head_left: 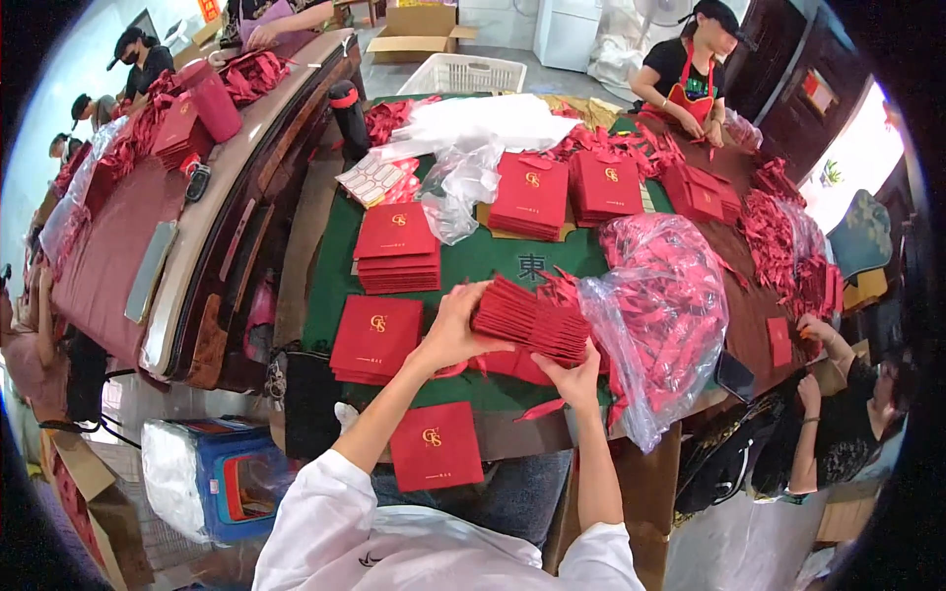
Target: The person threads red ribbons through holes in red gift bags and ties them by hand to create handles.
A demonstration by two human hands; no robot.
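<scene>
Above the near part of the table, both my hands are closed around a thick stack of red square pouches point(532, 317), their edges turned up toward me. My left hand point(451, 330) grips the stack's left side, and my right hand point(577, 377) holds its lower right corner. More red fabric lies under the stack, partly hidden by it. To the left are two piles of red pouches with gold emblems, an upper pile point(396, 248) and a lower pile point(377, 338). Another red pouch point(436, 446) lies at the near edge below my left forearm. A clear bag of red ribbons point(670, 315) bulges beside my right hand.
Farther back stand more pouch piles point(529, 194), crumpled clear plastic point(461, 187) and a label sheet point(377, 180). A black phone point(734, 376) lies at the right edge. A co-worker point(690, 79) handles red pieces at the far right; other people sit around both tables.
</scene>
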